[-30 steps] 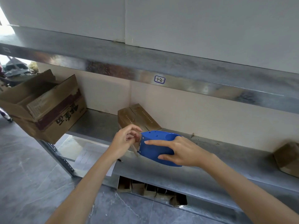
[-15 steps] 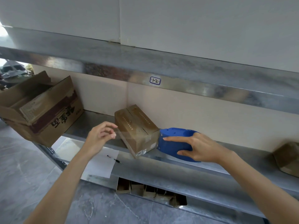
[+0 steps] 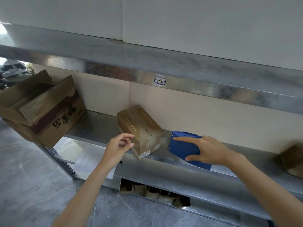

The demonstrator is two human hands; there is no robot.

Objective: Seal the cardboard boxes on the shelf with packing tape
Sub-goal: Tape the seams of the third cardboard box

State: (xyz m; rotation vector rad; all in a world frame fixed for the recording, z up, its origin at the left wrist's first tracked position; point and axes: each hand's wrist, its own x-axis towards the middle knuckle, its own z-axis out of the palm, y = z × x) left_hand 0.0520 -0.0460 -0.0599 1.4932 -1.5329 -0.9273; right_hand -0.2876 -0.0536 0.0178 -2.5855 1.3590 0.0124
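A: Well, small brown cardboard box point(image 3: 141, 128) mid grey metal shelf point(image 3: 98, 126); left hand point(image 3: 118, 147) fingers pinch clear tape point(image 3: 166, 138) at its corner, right hand point(image 3: 211, 149) fingers wrap blue plastic tape dispenser point(image 3: 182, 148).
B: Risk: light box prob. slides w/ the pull, tape wrinkles.

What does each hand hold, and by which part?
The right hand grips the blue dispenser round its body. The left hand seems to pinch the end of the tape at the corner of the box.

Count: 3 cardboard boxes (large open box point(image 3: 49, 115), small box point(image 3: 141, 128), cropped box point(image 3: 293, 159) at right edge), 1 blue tape dispenser point(image 3: 183, 148), 1 tape strip point(image 3: 164, 139), 1 shelf label point(image 3: 160, 80), 2 hands (left hand point(image 3: 118, 148), right hand point(image 3: 208, 151)).
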